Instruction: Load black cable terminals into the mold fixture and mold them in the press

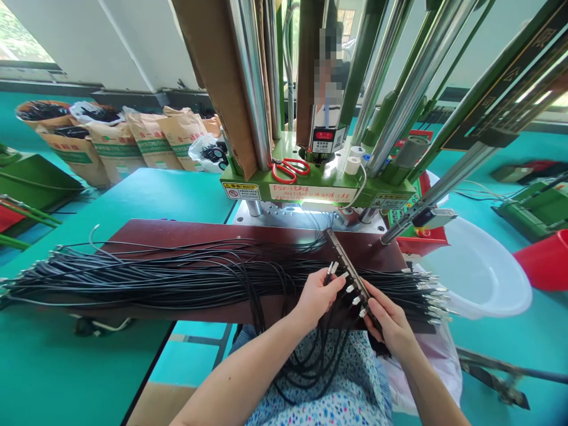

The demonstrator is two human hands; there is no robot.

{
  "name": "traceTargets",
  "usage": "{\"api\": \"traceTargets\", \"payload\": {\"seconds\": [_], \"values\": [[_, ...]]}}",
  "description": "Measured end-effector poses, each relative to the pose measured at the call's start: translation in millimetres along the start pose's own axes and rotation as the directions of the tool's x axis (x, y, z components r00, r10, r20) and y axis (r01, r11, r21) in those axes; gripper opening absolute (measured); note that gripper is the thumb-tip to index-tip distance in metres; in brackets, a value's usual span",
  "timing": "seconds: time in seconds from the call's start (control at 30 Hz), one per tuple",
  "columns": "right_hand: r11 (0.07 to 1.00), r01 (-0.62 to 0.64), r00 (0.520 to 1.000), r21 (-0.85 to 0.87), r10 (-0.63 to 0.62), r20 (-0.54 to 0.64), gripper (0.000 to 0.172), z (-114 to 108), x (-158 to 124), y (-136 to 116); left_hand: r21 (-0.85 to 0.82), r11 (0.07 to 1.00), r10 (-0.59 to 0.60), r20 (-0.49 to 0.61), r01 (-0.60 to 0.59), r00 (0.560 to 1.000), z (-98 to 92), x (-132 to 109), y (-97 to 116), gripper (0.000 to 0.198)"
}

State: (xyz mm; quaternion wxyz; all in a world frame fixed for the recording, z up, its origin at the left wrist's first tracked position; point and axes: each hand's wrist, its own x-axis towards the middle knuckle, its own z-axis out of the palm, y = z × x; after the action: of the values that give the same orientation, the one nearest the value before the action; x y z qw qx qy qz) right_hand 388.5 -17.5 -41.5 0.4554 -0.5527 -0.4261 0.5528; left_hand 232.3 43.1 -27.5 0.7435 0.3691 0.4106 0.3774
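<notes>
- Head view: my left hand (pixel 317 296) is closed in a pinch, thumb against fingers, on two plugs (pixel 331 270) at the ends of black cables. Their metal tips stick up just left of the bar.
- My right hand (pixel 389 322) is wrapped around the near end of the bar (pixel 344 263), fingers curled over it.
- The bar is dark and narrow. It runs slantwise from my right hand up and away toward the press, over the board, with its far end near the press base.
- Several metal-tipped plugs already sit along the bar's edge, between my two hands.
- The cables (pixel 177 275) lie in a thick black bundle across the board (pixel 177 232), running left to right. The left ends reach past the board's edge, and the right ends, with silvery tips, fan out beside my right hand.
- Some cables drop off the board's near edge and loop in my lap, over flowered cloth.
- The press (pixel 310 183) stands just behind the board, green, with shiny columns rising from it.
- Red-handled scissors (pixel 289 169) lie on the press's ledge.
- A white basin (pixel 481 275) sits to the right of the board, and a red tub (pixel 545 260) beyond it.
- Brown sacks (pixel 119 142) stand along the far left wall, well apart from me.
</notes>
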Motion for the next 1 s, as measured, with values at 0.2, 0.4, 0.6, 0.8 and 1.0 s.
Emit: {"api": "traceTargets", "payload": {"seconds": [0.2,0.4,0.6,0.8,1.0], "values": [[1.0,0.0,1.0,-0.004,0.0,-0.01,0.057,-0.7,-0.8,-1.7,-0.012,0.999,-0.033,-0.021,0.032,0.999,0.5,0.2,0.9,0.04],[0.992,0.052,0.999,-0.112,-0.051,0.013,0.058,2.5,-2.2,-1.8,0.195,0.977,0.112,-0.108,-0.09,0.988,-3.7,3.1,-0.4,0.035],[0.989,0.046,0.998,-0.138,-0.038,0.057,0.061,1.4,0.3,2.2,0.38,0.91,0.199,-0.047,-0.166,0.979,-15.0,3.6,-1.1,0.04],[0.999,0.039,0.999,-0.013,-0.039,0.009,0.055,-0.5,-0.7,-0.5,0.372,0.91,0.159,0.092,-0.182,0.983,-15.4,2.0,10.2,0.048],[0.999,-0.006,1.0,0.042,0.006,-0.01,0.055,-2.4,-0.1,-0.7,0.408,0.901,0.092,0.149,-0.145,0.985,-18.0,3.6,15.4,0.047]]}}
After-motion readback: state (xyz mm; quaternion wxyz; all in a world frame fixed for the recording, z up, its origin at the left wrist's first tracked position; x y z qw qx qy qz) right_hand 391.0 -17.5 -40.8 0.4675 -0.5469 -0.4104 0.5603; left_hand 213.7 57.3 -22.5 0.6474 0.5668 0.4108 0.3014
